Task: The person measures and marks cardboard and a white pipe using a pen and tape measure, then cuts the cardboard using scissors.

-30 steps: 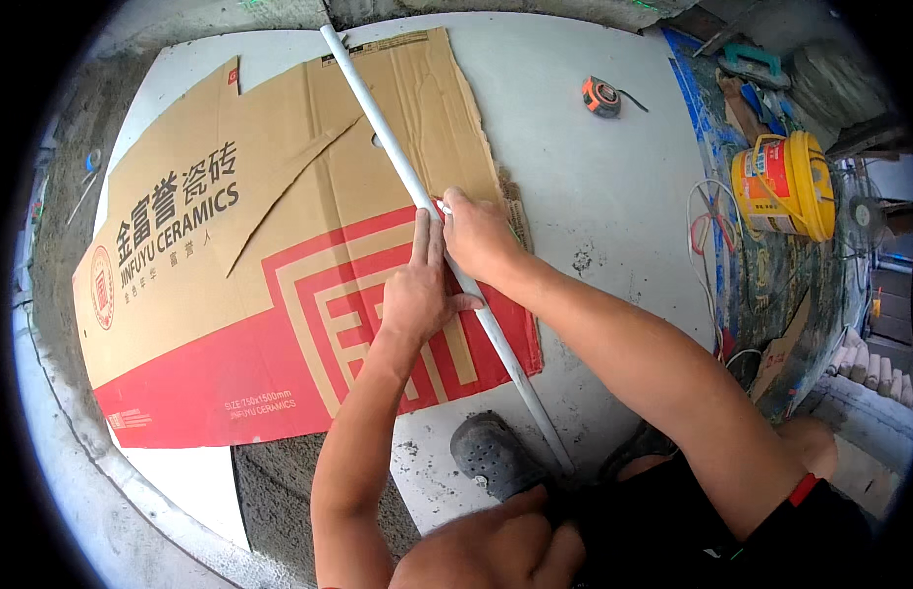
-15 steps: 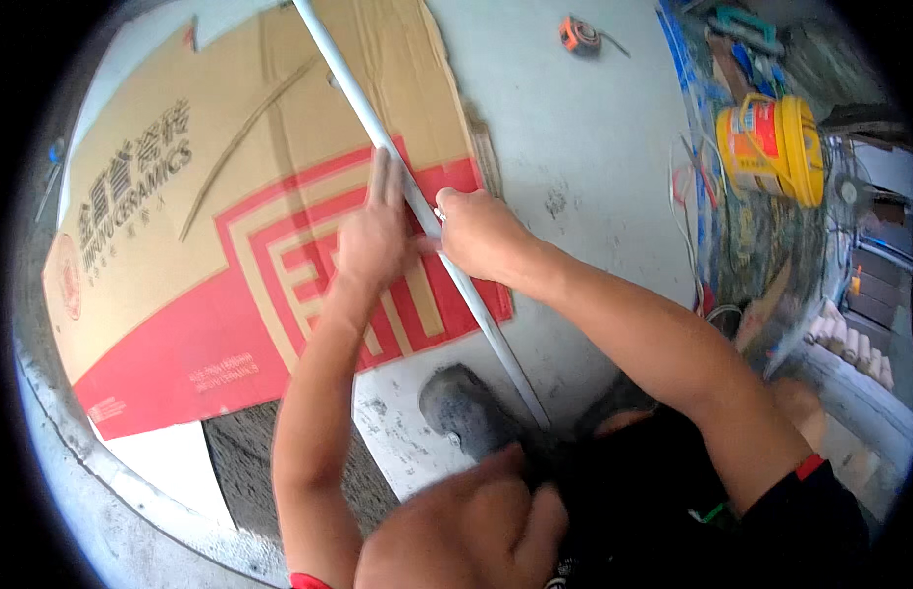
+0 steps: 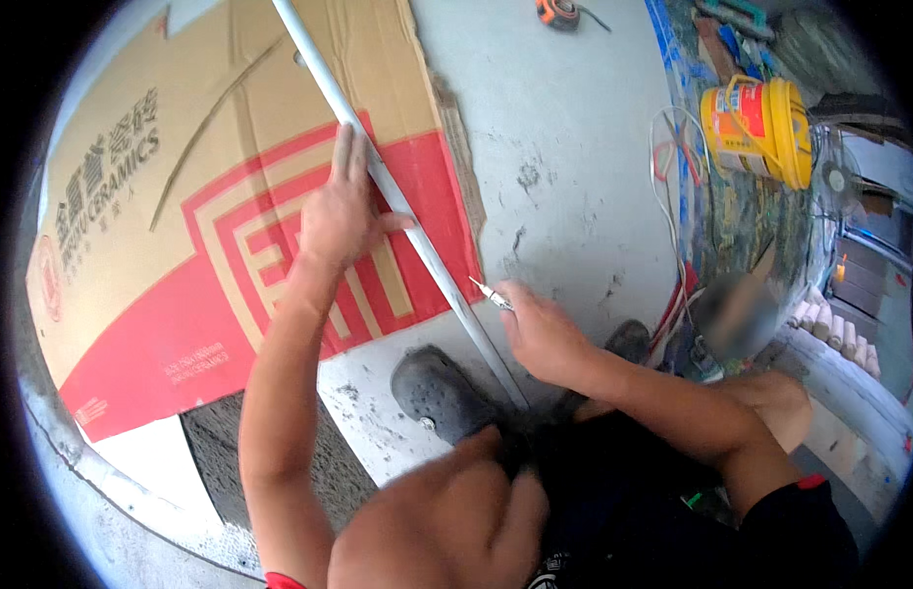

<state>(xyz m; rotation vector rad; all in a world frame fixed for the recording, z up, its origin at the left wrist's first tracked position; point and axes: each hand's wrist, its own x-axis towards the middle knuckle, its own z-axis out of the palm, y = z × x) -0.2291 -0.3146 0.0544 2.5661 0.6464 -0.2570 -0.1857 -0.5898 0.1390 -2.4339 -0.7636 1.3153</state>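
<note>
A long white bar (image 3: 442, 277) lies diagonally across a cardboard sheet (image 3: 162, 294) printed tan and red. My left hand (image 3: 348, 201) rests flat along the bar's left side, fingers stretched out against it and thumb lying across it. Right of the bar, near the sheet's edge, my right hand (image 3: 545, 334) is closed around a slim silver knife (image 3: 497, 298), its blade pointing up-left toward the bar but apart from it.
The sheet lies on a pale board (image 3: 574, 167), with an orange tape measure (image 3: 557, 14) at the top. A yellow bucket (image 3: 756, 133), cables, tools and a fan (image 3: 837, 177) are at the right. My dark clogs (image 3: 437, 393) stand below the bar; wet grey mortar (image 3: 260, 461) shows at lower left.
My right hand has pulled down along and away from the bar, bringing the knife into clearer sight. My left hand stays on the bar. The whole view has shifted.
</note>
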